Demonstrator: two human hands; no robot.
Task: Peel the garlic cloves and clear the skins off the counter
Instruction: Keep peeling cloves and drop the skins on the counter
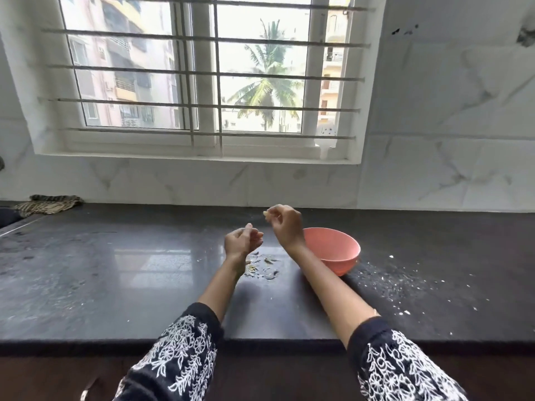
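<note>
My right hand (285, 225) is raised above the dark counter (130, 285), its fingertips pinched on a small pale garlic clove (265, 213). My left hand (242, 241) hovers lower and to the left, fingers curled; whether it holds a bit of skin I cannot tell. Below the hands lies a small heap of garlic skins (262, 266) on the counter. A pink bowl (341, 256) stands just right of my right forearm; its contents are hidden from view.
White crumbs and flakes (405, 287) are scattered over the counter right of the bowl. A striped cloth (47, 204) lies at the far left against the marble wall. A barred window (202, 76) sits above the counter's back edge.
</note>
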